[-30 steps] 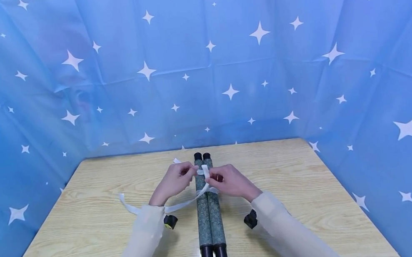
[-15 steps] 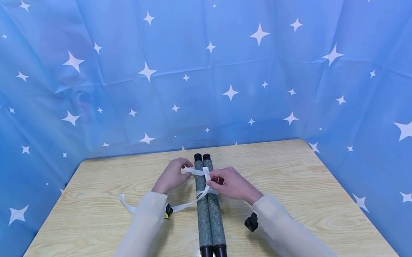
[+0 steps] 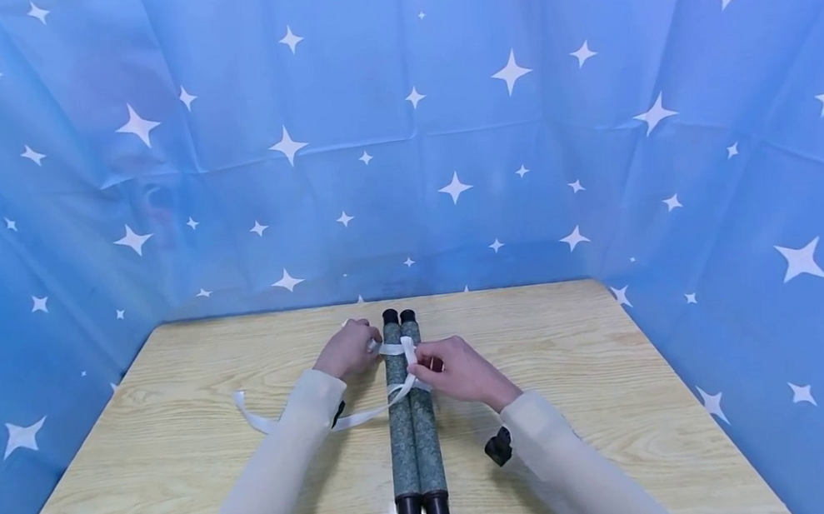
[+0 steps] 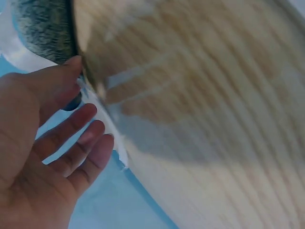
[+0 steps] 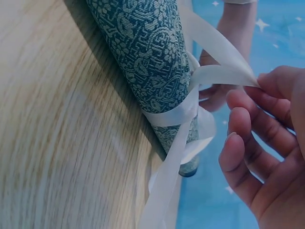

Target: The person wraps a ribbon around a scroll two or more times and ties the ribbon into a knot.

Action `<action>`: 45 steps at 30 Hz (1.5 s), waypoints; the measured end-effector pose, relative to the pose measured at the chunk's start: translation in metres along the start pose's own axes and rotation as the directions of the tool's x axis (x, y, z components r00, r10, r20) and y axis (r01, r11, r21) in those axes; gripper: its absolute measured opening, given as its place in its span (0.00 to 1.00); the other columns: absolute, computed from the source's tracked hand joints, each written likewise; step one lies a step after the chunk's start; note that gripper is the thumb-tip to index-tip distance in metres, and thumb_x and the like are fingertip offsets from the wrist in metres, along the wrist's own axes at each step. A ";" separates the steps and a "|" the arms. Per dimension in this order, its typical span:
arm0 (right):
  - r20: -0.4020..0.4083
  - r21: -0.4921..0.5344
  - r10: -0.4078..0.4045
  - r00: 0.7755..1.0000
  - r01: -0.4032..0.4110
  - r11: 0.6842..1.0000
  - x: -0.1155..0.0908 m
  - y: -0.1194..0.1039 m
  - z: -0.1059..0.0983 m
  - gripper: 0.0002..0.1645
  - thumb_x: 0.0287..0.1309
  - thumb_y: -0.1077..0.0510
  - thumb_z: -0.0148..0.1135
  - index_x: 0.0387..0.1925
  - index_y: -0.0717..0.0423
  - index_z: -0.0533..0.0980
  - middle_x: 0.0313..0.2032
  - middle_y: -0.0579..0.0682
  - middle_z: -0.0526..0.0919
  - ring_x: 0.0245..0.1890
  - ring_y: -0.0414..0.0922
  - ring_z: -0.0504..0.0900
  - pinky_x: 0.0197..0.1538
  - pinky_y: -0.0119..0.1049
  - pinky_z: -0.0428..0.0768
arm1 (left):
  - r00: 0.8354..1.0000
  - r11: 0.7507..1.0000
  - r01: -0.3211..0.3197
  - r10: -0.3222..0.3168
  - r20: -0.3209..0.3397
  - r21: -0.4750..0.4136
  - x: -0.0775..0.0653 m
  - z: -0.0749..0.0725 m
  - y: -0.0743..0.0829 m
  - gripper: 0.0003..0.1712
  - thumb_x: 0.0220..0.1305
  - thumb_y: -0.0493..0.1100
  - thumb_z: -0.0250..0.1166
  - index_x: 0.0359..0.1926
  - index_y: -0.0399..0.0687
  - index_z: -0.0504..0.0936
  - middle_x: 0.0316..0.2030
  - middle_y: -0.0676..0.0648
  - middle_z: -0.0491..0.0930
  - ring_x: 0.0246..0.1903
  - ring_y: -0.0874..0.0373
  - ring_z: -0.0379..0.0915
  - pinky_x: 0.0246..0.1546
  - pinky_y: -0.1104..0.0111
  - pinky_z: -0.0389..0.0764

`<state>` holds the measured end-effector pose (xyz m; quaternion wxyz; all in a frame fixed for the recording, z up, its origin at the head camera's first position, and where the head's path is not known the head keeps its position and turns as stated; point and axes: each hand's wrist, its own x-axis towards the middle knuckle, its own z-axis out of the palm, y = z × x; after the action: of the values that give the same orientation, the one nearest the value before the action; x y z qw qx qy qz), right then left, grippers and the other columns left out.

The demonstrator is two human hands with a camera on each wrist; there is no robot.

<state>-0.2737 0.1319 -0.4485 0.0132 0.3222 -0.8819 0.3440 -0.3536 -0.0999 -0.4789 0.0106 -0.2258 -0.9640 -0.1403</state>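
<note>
A hanging scroll (image 3: 404, 450), rolled from both ends into two parallel green patterned rolls with dark end knobs, lies lengthwise on the table. White ribbon (image 5: 171, 116) wraps round it and crosses on top. My right hand (image 3: 460, 369) pinches a folded loop of the ribbon (image 5: 223, 75) between thumb and forefinger, just above the right roll. On the other side, my left hand (image 3: 349, 349) holds another stretch of ribbon beside the far part of the left roll. In the left wrist view, the ribbon tail (image 4: 110, 130) passes behind the thumb and hangs past the fingers.
A long loose ribbon end (image 3: 251, 416) trails to the left over the wooden table (image 3: 127, 488), partly under the left sleeve (image 3: 268, 465). A blue curtain (image 3: 366, 111) with white stars stands behind the table and along both sides.
My left hand drew away leftward from the rolls, pulling its ribbon out, and turned over at the left roll's side. The right hand keeps its pinch on the loop, almost still.
</note>
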 end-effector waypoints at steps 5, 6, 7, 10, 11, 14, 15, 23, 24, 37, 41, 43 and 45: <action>-0.002 0.012 0.007 1.000 -0.007 1.000 -0.001 -0.002 0.000 0.12 0.70 0.55 0.64 0.27 0.46 0.77 0.25 0.39 0.80 0.24 0.36 0.74 0.29 0.27 0.74 | 1.000 1.000 -0.024 0.024 -0.005 0.002 0.000 0.003 -0.004 0.08 0.66 0.42 0.72 0.42 0.43 0.87 0.41 0.45 0.84 0.40 0.51 0.81 0.48 0.58 0.84; -0.002 0.014 0.009 1.000 -0.009 1.000 -0.001 -0.002 -0.001 0.12 0.70 0.55 0.63 0.27 0.46 0.77 0.25 0.39 0.80 0.24 0.36 0.74 0.29 0.27 0.74 | 1.000 1.000 -0.016 0.016 0.000 -0.013 0.001 0.004 -0.004 0.10 0.65 0.42 0.72 0.44 0.42 0.87 0.43 0.44 0.84 0.41 0.51 0.82 0.49 0.58 0.84; -0.002 0.017 0.009 1.000 -0.009 1.000 -0.001 -0.002 -0.001 0.12 0.70 0.55 0.63 0.27 0.46 0.77 0.25 0.39 0.80 0.24 0.36 0.74 0.30 0.27 0.74 | 1.000 0.999 -0.005 0.005 0.011 -0.032 0.001 0.003 -0.005 0.12 0.65 0.42 0.71 0.47 0.42 0.86 0.45 0.44 0.84 0.42 0.51 0.82 0.49 0.57 0.84; -0.001 0.022 0.008 1.000 -0.008 1.000 -0.001 -0.002 -0.001 0.12 0.70 0.55 0.63 0.27 0.46 0.77 0.25 0.40 0.80 0.24 0.36 0.74 0.30 0.28 0.74 | 0.999 0.996 0.016 -0.012 0.045 -0.088 0.003 0.003 -0.006 0.17 0.66 0.42 0.70 0.54 0.40 0.85 0.48 0.42 0.82 0.41 0.51 0.80 0.49 0.58 0.84; -0.002 0.022 0.006 1.000 -0.006 1.000 -0.001 -0.002 -0.001 0.12 0.70 0.55 0.63 0.27 0.46 0.77 0.25 0.40 0.80 0.24 0.36 0.74 0.30 0.28 0.74 | 0.999 0.995 0.012 -0.007 0.052 -0.103 0.004 0.003 -0.007 0.17 0.66 0.41 0.70 0.53 0.41 0.85 0.48 0.43 0.82 0.40 0.52 0.80 0.48 0.59 0.83; 0.001 0.019 0.002 1.000 -0.002 1.000 0.000 -0.001 -0.001 0.12 0.71 0.55 0.63 0.28 0.46 0.77 0.25 0.39 0.80 0.24 0.35 0.74 0.30 0.28 0.74 | 0.997 0.989 -0.001 0.012 0.075 -0.147 0.006 0.003 -0.010 0.12 0.67 0.41 0.68 0.48 0.43 0.88 0.42 0.46 0.84 0.33 0.56 0.77 0.40 0.63 0.81; 0.003 0.018 0.003 1.000 -0.003 1.000 0.000 -0.001 0.000 0.12 0.71 0.55 0.63 0.28 0.46 0.77 0.25 0.39 0.80 0.24 0.35 0.74 0.30 0.28 0.74 | 0.996 0.988 -0.002 0.015 0.082 -0.156 0.007 0.003 -0.011 0.09 0.67 0.41 0.68 0.46 0.44 0.89 0.39 0.47 0.84 0.30 0.57 0.75 0.36 0.64 0.79; 0.015 0.013 0.029 0.999 -0.029 1.000 0.001 0.000 -0.001 0.12 0.72 0.53 0.62 0.28 0.43 0.77 0.25 0.37 0.80 0.23 0.34 0.73 0.28 0.28 0.73 | 0.988 0.985 0.044 -0.018 0.155 -0.166 0.002 -0.001 -0.014 0.11 0.68 0.43 0.69 0.27 0.49 0.82 0.22 0.52 0.77 0.22 0.60 0.69 0.25 0.70 0.72; 0.016 0.013 0.034 0.999 -0.034 0.999 0.001 0.000 -0.001 0.12 0.72 0.52 0.62 0.28 0.43 0.77 0.24 0.37 0.80 0.22 0.34 0.73 0.28 0.28 0.73 | 0.987 0.986 0.044 -0.017 0.162 -0.163 0.000 -0.003 -0.014 0.13 0.70 0.43 0.68 0.26 0.50 0.81 0.22 0.52 0.76 0.22 0.60 0.68 0.25 0.70 0.71; 0.016 0.011 0.034 0.999 -0.034 0.999 0.000 0.004 -0.002 0.10 0.72 0.53 0.62 0.32 0.49 0.81 0.24 0.38 0.80 0.21 0.36 0.72 0.27 0.28 0.71 | 0.965 0.921 -0.031 0.129 0.228 -0.387 -0.022 -0.037 -0.011 0.14 0.76 0.42 0.61 0.36 0.37 0.85 0.21 0.51 0.77 0.17 0.62 0.65 0.22 0.70 0.69; 0.021 0.024 0.049 0.999 -0.049 0.998 -0.001 0.003 -0.003 0.10 0.72 0.54 0.62 0.33 0.51 0.82 0.25 0.41 0.82 0.21 0.36 0.70 0.25 0.28 0.70 | 0.960 0.894 0.001 0.125 0.250 -0.448 -0.034 -0.052 -0.009 0.14 0.76 0.42 0.60 0.38 0.36 0.84 0.20 0.47 0.79 0.15 0.61 0.66 0.20 0.68 0.71; 0.023 0.031 0.055 0.998 -0.056 0.998 -0.001 0.003 -0.004 0.10 0.72 0.54 0.62 0.34 0.52 0.82 0.25 0.43 0.83 0.20 0.37 0.70 0.24 0.28 0.69 | 0.961 0.885 0.017 0.113 0.251 -0.465 -0.039 -0.058 -0.008 0.13 0.76 0.42 0.60 0.36 0.39 0.84 0.20 0.47 0.79 0.14 0.61 0.66 0.20 0.66 0.73; 0.026 0.039 0.055 0.998 -0.056 0.998 -0.002 0.003 -0.005 0.10 0.72 0.53 0.62 0.34 0.52 0.83 0.26 0.46 0.83 0.20 0.37 0.70 0.24 0.29 0.69 | 0.963 0.872 0.031 0.105 0.249 -0.488 -0.045 -0.063 -0.006 0.13 0.76 0.42 0.60 0.34 0.42 0.84 0.20 0.46 0.80 0.14 0.60 0.67 0.20 0.63 0.76</action>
<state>-0.2747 0.1374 -0.4470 -0.0138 0.3021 -0.8835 0.3576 -0.3187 -0.1416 -0.4240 -0.1743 -0.2564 -0.8852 -0.3469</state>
